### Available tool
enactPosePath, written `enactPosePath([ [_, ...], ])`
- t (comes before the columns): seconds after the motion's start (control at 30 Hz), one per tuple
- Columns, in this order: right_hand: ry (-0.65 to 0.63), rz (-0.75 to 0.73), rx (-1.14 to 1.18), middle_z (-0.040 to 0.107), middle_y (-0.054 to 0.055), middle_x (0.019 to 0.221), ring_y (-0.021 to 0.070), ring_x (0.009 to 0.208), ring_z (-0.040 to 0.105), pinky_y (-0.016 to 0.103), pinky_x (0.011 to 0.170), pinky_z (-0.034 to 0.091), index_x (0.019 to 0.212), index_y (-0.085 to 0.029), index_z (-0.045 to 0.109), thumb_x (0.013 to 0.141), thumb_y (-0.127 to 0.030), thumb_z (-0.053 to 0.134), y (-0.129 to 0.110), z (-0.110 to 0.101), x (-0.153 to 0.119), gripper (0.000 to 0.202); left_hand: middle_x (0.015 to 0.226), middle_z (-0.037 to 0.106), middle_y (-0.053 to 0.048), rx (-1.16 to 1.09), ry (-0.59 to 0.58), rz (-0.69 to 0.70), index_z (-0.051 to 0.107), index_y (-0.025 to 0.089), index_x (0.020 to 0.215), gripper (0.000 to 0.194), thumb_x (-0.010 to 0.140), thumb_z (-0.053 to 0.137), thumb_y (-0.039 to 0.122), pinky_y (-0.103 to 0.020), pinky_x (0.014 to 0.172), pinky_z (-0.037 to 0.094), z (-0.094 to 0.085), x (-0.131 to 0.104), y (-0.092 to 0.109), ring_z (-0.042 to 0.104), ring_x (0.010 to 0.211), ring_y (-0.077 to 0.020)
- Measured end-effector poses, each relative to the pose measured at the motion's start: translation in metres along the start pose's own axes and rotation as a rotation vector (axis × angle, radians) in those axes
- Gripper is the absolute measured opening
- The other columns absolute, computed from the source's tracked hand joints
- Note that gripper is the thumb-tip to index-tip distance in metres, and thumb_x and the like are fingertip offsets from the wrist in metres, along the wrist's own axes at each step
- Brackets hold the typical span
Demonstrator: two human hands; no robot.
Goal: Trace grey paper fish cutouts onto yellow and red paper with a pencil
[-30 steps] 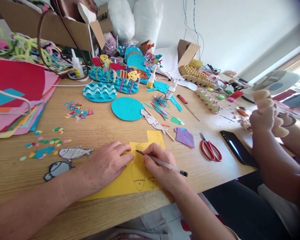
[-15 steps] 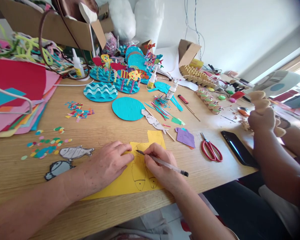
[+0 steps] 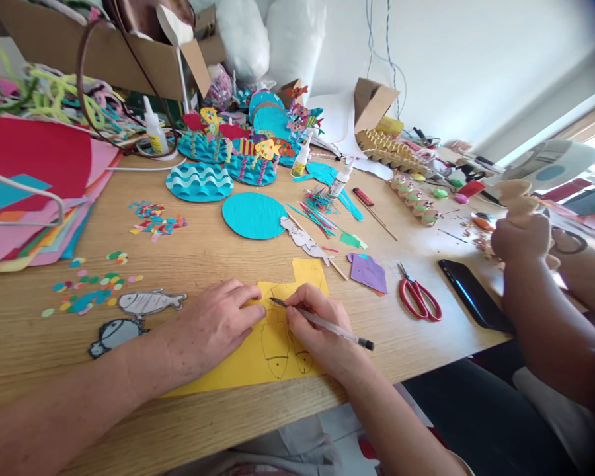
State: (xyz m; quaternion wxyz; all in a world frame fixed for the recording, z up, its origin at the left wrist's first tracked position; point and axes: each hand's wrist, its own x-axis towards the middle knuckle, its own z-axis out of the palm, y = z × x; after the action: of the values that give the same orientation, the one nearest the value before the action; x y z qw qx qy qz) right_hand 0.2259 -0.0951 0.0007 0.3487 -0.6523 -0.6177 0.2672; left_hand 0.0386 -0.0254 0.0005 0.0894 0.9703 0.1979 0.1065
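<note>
A sheet of bright yellow paper with fish outlines drawn in dark ink point(image 3: 248, 350) is lying at the wooden table's point(image 3: 188, 244) near edge, the left hand point(image 3: 218, 320) resting flat on it, fingers slightly parted. The right hand point(image 3: 317, 320) is pinching a clear-barrelled pen with a black end point(image 3: 327, 324), its tip at the paper. Farther out, red-handled scissors point(image 3: 416, 297) are lying to the right, and a flat turquoise oval disc point(image 3: 254, 216) is lying beyond the paper.

Bright daylight enters at the right edge, glaring off the phone point(image 3: 475, 295); soft shadows, wide-angle stretching and a dark, blurred upper-right corner.
</note>
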Motion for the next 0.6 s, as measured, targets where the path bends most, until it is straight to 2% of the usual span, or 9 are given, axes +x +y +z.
enactPosePath([
  [0.33, 0.000, 0.002, -0.010, 0.045, -0.008, 0.050, 0.0085, 0.045, 0.039, 0.021, 0.047, 0.030, 0.071, -0.021, 0.051, 0.074, -0.017, 0.048, 0.0006, 0.0003, 0.0000, 0.006, 0.108, 0.060, -0.007, -0.012, 0.021, 0.010, 0.061, 0.018, 0.092, 0.019, 0.084, 0.048, 0.006, -0.037, 0.079, 0.051, 0.0009, -0.0010, -0.0008, 0.056, 0.094, -0.0220],
  [0.6, 0.014, 0.020, -0.011, 0.043, -0.008, 0.049, 0.0090, 0.045, 0.039, 0.021, 0.047, 0.031, 0.068, -0.021, 0.049, 0.072, -0.017, 0.048, -0.0017, 0.0003, 0.0004, 0.006, 0.109, 0.061, -0.008, 0.003, -0.006, 0.014, 0.061, 0.017, 0.092, 0.017, 0.085, 0.048, 0.008, -0.038, 0.078, 0.052, -0.0010, -0.0006, -0.0006, 0.056, 0.093, -0.0228],
])
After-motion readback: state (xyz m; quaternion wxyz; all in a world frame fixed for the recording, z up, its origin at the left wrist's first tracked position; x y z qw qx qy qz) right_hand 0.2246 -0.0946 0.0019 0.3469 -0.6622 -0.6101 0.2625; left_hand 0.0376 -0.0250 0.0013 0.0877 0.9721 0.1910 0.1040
